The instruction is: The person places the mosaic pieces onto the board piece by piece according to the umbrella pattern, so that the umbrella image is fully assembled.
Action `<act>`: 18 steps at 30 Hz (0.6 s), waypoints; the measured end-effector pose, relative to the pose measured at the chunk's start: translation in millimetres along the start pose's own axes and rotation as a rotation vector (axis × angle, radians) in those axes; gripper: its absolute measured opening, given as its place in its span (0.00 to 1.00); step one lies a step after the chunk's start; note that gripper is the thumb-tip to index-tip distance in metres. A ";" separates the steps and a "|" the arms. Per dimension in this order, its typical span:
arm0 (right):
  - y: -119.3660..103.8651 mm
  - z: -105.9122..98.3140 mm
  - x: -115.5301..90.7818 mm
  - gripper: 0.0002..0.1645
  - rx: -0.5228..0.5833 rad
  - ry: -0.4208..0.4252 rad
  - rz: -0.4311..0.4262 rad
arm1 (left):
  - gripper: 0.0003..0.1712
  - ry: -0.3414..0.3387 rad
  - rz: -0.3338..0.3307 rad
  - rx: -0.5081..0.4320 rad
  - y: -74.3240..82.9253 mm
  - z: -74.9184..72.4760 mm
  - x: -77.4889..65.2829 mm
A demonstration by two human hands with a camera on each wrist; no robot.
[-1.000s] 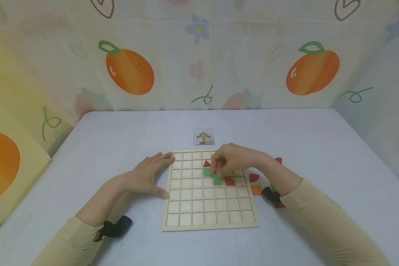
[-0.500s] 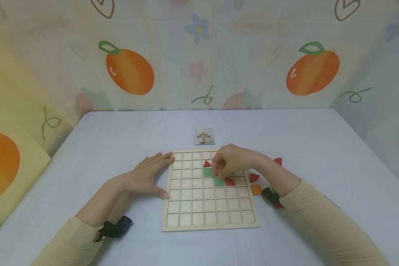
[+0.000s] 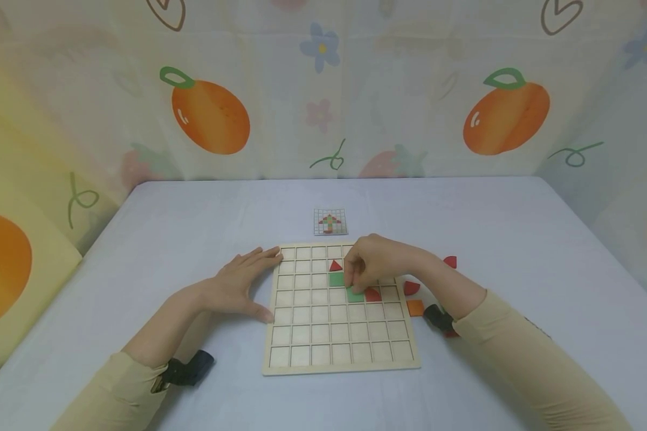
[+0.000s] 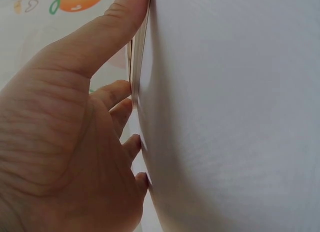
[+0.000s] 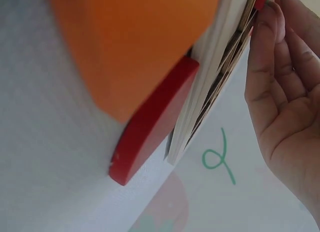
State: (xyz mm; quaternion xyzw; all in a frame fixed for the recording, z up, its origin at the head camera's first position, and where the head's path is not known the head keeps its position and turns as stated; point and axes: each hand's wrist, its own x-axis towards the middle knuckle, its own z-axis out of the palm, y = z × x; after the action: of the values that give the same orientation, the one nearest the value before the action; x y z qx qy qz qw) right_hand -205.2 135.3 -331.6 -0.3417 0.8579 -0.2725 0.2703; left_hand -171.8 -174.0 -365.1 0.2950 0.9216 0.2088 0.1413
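A wooden grid board (image 3: 310,332) lies on the table. My left hand (image 3: 234,284) is spread along its left edge, thumb and fingertips touching the rim; the left wrist view shows this thumb (image 4: 107,34) against the board's side. With curled fingers, my right hand (image 3: 374,257) pinches a green square tile (image 3: 355,295) at a cell near the board's middle. Right of that tile sits a red quarter-round tile (image 3: 373,294). Up and to the left are another green square (image 3: 336,279) and a red triangle (image 3: 335,266). The hand covers some of the upper right cells.
Behind the board lies a small pattern card (image 3: 330,222). Beside the board's right edge are an orange square tile (image 3: 416,307), a red rounded tile (image 3: 412,288) and another red tile (image 3: 450,261). The right sleeve and wrist camera (image 3: 438,317) partly hide further pieces.
The green square under my right fingers has gone from slightly tilted to flat in its cell. My right hand has shifted only slightly; the left hand stays still.
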 end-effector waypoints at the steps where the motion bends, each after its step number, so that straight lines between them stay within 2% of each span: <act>1: -0.1 -0.2 0.0 0.06 0.000 0.000 -0.003 | 0.65 -0.004 -0.001 0.003 0.1 -0.1 0.1; 18: -0.8 -11.3 -5.6 0.06 -0.002 0.015 0.002 | 0.66 -0.007 -0.006 0.014 -1.9 0.4 0.9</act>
State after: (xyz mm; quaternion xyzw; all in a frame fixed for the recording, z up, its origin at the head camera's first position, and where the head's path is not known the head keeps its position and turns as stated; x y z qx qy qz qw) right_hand -208.7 142.1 -321.6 -0.3392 0.8604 -0.2742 0.2636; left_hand -173.3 -174.8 -366.5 0.2939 0.9234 0.2011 0.1431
